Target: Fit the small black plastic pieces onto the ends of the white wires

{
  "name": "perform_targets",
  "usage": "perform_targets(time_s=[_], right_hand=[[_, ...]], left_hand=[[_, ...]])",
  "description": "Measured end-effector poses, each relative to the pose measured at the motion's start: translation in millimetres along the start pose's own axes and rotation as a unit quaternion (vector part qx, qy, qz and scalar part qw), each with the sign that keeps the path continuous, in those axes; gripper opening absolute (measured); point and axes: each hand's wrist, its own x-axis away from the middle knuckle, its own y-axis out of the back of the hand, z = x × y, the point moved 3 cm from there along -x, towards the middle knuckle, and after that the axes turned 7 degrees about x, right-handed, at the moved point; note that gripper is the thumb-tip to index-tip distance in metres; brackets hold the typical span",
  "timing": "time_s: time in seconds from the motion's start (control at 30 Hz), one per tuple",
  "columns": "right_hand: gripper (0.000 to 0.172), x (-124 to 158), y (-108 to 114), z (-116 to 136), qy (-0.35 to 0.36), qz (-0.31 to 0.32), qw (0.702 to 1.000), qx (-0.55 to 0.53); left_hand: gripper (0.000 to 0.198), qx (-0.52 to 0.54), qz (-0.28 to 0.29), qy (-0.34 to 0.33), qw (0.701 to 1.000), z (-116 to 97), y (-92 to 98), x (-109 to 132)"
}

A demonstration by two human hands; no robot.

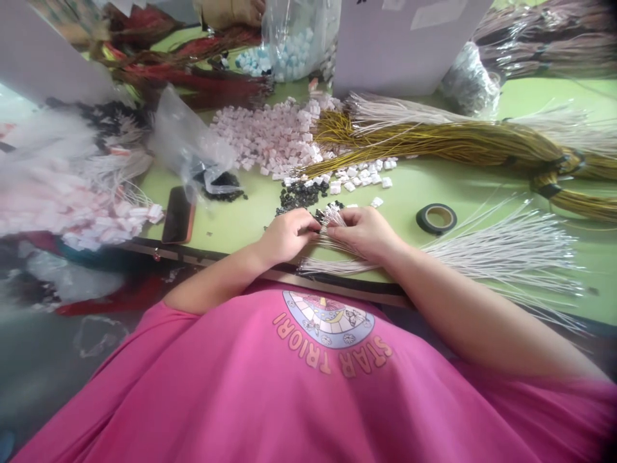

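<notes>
Just left of the tape roll [436, 218], I see the left hand [289, 235] and right hand [367, 231] meeting. Both have their fingers curled shut, pinching the bunch of white wires [332, 222] between them, and the wire tips fan out above the knuckles. A small heap of black connectors [301, 195] lies just beyond the hands, also left of the roll. A few loose white connectors [361, 175] sit beyond and left of the roll. Straight behind it runs the yellow wire bundle [434, 138]. To its right, more white wires lie in a spread sheaf [506, 247]. Far to its left lies a phone [178, 214].
</notes>
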Motion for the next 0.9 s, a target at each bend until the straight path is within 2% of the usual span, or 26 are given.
perform_targets(time_s=[0.1, 0.23, 0.3, 0.43, 0.67, 0.9], right_hand=[[0.020, 0, 0, -2, -0.018, 0.013, 0.999, -0.029], [0.020, 0, 0, -2, -0.018, 0.045, 0.997, -0.064], [0.018, 0, 0, -2, -0.019, 0.051, 0.996, -0.069], [0.016, 0, -1, 0, -0.023, 0.061, 0.996, -0.060], [0.014, 0, 0, 2, 0.001, 0.044, 0.999, 0.000], [0.015, 0, 0, 4, 0.000, 0.044, 0.999, 0.018]], left_hand=[[0.016, -0.078, 0.028, 0.036, 0.996, 4, 20.2, 4], [0.019, -0.186, 0.008, 0.136, 0.973, 27, 53.4, 7], [0.020, -0.206, 0.020, 0.166, 0.964, 38, 60.6, 7], [0.021, -0.193, 0.039, 0.174, 0.965, 49, 57.8, 6], [0.016, -0.161, 0.061, 0.180, 0.968, 46, 55.9, 0], [0.022, -0.174, 0.078, 0.164, 0.968, 43, 55.1, -2]])
